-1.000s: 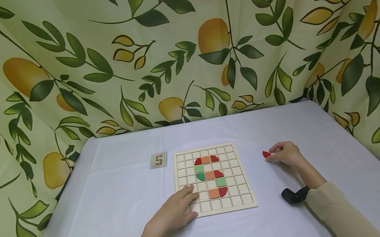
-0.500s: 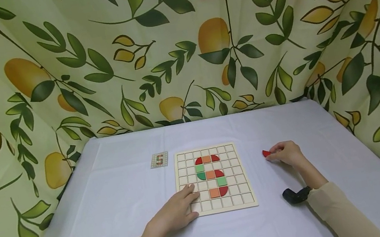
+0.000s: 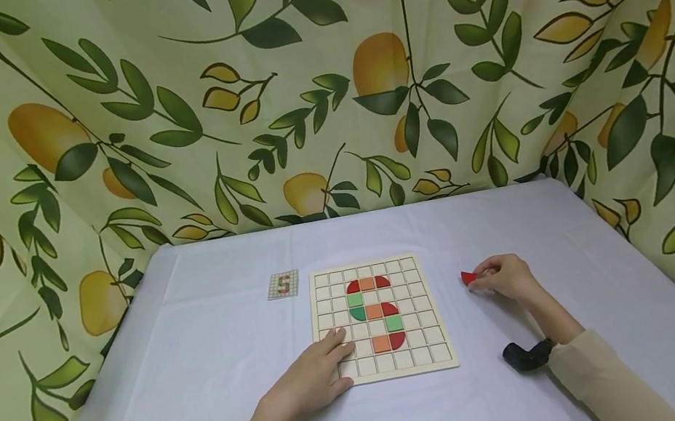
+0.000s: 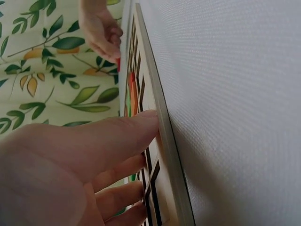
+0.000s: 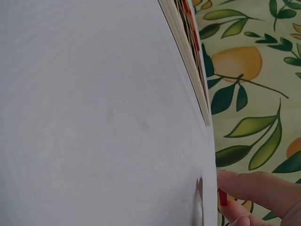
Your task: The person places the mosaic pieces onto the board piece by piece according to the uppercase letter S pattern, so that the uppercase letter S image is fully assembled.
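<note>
A square wooden grid board [image 3: 423, 355] lies on the table. Red quarter-circle pieces [image 3: 396, 340], orange squares [image 3: 372, 311], green squares [image 3: 393, 323] and a green quarter-circle [image 3: 357, 313] sit in its cells, forming most of an S shape. My left hand [image 3: 307, 377] rests on the board's lower left corner with fingers extended; in the left wrist view the thumb [image 4: 136, 125] lies along the near edge. To the right of the board, my right hand [image 3: 507, 277] pinches a red quarter-circle piece [image 3: 467, 278] between thumb and fingertips, just above the table.
A small card [image 3: 283, 284] printed with an S on a grid lies left of the board's far corner. White cloth [image 3: 211, 333] covers the table, and a leaf-and-fruit patterned curtain [image 3: 319, 95] hangs behind it. Black cameras [image 3: 528, 355] are strapped at both wrists.
My right hand has shifted slightly left towards the board, carrying the red quarter-circle piece. My left hand stays in place on the board.
</note>
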Demonstrator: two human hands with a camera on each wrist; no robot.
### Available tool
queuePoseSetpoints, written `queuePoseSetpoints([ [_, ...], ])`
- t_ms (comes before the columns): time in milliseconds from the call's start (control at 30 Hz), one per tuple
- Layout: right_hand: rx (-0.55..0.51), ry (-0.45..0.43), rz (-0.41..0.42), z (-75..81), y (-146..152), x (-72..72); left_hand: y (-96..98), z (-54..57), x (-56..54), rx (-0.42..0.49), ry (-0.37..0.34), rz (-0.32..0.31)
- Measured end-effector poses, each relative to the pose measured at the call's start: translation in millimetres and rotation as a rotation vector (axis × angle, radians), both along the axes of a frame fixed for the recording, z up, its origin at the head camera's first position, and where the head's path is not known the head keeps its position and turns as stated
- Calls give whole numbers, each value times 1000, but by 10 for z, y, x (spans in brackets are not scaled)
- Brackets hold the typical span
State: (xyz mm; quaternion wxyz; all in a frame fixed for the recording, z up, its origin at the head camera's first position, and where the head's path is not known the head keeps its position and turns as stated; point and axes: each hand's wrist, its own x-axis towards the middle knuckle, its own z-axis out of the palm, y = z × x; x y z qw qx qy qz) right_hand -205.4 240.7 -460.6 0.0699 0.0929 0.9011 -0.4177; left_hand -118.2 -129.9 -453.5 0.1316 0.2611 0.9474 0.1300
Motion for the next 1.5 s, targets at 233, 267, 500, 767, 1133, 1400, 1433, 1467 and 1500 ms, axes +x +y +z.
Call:
queuePoseSetpoints([
  [233,8,5,6,18,-115,40,-13,-2,12,9,-7,4],
  [267,5,7,12,22,-128,44,-14,-2,14,11,-7,4],
  [500,-14,18,27,34,-203,61,-26,-6,25,12,-6,6],
  [767,-15,45,69,59,-310,110,-28,-6,32,13,-5,2],
  [1133,5,81,114,138,-429,209,-23,-10,28,4,9,-6],
  [1400,-3,110,163,156,-546,259,-23,-3,33,6,3,-4],
  [1433,-6,112,166,155,-560,261,-23,-3,34,6,2,-3],
  [1467,-10,112,170,157,-574,265,-23,-1,35,6,3,-2],
  [1500,-14,110,175,159,-589,269,-23,-3,35,4,4,-2],
])
